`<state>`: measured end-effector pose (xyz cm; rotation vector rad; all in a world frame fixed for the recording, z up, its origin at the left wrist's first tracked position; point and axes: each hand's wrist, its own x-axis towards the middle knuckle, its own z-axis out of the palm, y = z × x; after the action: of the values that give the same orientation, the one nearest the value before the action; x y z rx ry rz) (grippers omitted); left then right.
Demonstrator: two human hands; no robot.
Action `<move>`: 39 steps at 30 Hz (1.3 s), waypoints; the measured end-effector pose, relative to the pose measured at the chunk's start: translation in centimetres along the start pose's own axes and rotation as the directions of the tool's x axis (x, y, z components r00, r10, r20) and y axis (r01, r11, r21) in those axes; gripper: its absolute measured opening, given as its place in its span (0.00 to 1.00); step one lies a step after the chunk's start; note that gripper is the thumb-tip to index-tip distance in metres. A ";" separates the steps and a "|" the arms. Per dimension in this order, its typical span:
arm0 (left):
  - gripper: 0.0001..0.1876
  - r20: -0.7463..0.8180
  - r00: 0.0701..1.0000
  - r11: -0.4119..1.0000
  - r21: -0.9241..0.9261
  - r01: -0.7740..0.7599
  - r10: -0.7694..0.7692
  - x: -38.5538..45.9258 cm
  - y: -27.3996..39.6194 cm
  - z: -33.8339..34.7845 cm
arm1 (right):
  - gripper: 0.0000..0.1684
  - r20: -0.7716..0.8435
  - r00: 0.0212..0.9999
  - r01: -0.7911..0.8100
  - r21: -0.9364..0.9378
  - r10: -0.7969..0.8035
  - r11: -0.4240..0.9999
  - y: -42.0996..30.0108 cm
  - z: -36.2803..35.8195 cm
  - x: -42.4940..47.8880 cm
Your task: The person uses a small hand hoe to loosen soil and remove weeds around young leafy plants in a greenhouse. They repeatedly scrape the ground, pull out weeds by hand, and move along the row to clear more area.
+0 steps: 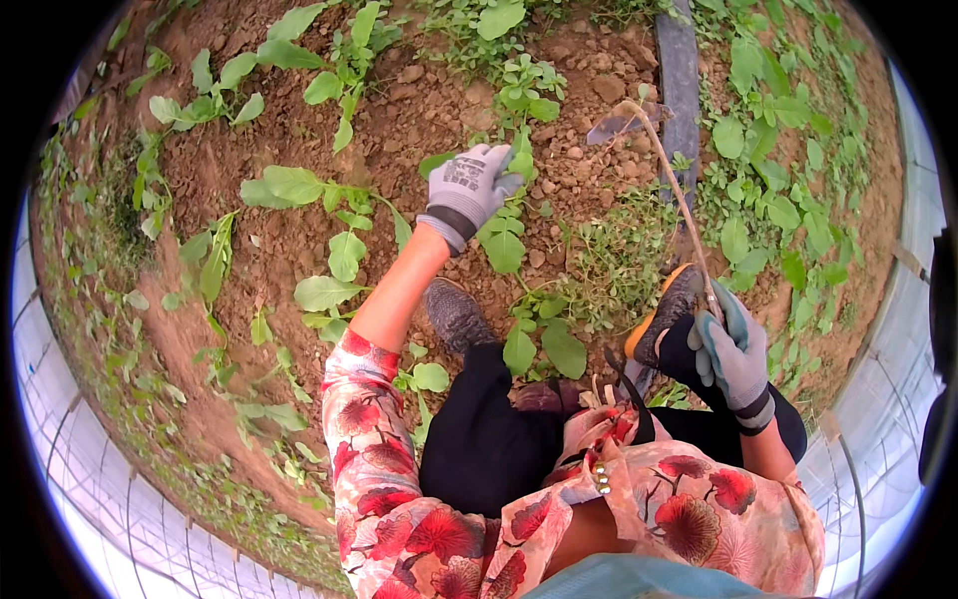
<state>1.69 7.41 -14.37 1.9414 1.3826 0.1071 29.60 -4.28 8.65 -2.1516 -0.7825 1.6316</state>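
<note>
My left hand (470, 183), in a grey work glove, reaches down among the leaves of a row of young leafy plants (504, 251). Its fingertips are partly hidden by leaves, so whether they grip a plant cannot be told. My right hand (733, 348), gloved the same way, is closed around the wooden handle (685, 206) of a hand hoe. The hoe's thin metal blade (615, 126) is over the bare soil, up and to the right of my left hand, beside a dark strip.
The dark flat strip (679, 90) runs along the soil near my right shoe (666, 311). My left shoe (460, 314) stands between plants. Low small-leaved weeds (617, 258) grow between my feet and the hoe blade. Pale plastic sheeting (887, 359) curves along the right edge.
</note>
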 end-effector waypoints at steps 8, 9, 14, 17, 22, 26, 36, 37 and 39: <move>0.31 0.176 0.980 0.970 -0.207 0.130 -0.094 -2.4 -7.3 0.6 | 0.26 0.258 0.960 0.155 -0.180 -0.106 0.971 0.1 3.0 4.3; 0.31 0.172 0.982 0.983 -0.148 0.107 -0.081 -3.2 -6.6 1.4 | 0.26 0.328 0.939 0.151 -0.130 -0.101 0.980 0.2 4.3 5.7; 0.29 0.178 0.975 0.975 -0.157 0.160 -0.131 -5.7 -3.8 3.6 | 0.21 0.414 0.906 0.176 -0.171 -0.092 0.969 1.6 11.4 13.9; 0.28 0.157 0.983 0.982 -0.150 0.114 -0.090 -6.6 -4.2 4.5 | 0.22 0.426 0.901 0.177 -0.193 -0.081 0.965 2.7 13.4 17.0; 0.25 0.142 0.988 0.988 -0.130 0.087 -0.068 -6.8 -5.1 4.7 | 0.21 0.391 0.913 0.193 -0.168 -0.114 0.967 3.5 14.1 20.6; 0.26 0.217 0.975 0.998 0.007 0.055 -0.056 -6.1 -4.9 2.8 | 0.20 0.341 0.934 0.191 -0.227 -0.106 0.955 4.4 14.1 21.7; 0.23 0.323 0.943 0.997 0.030 0.070 -0.076 -5.4 -5.7 1.5 | 0.20 0.288 0.948 0.189 -0.179 -0.132 0.965 6.1 13.3 20.5; 0.23 0.326 0.942 0.997 0.046 0.065 -0.076 -5.4 -5.7 1.5 | 0.20 0.302 0.944 0.190 -0.166 -0.134 0.968 6.0 13.6 20.7; 0.24 0.323 0.944 0.998 0.036 0.055 -0.063 -5.2 -5.5 1.4 | 0.22 0.319 0.937 0.197 -0.137 -0.146 0.971 5.3 14.0 21.3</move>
<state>-4.11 3.11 -17.01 1.8382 1.2242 -0.2508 21.61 3.39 -14.89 -1.8888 -1.2036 1.8891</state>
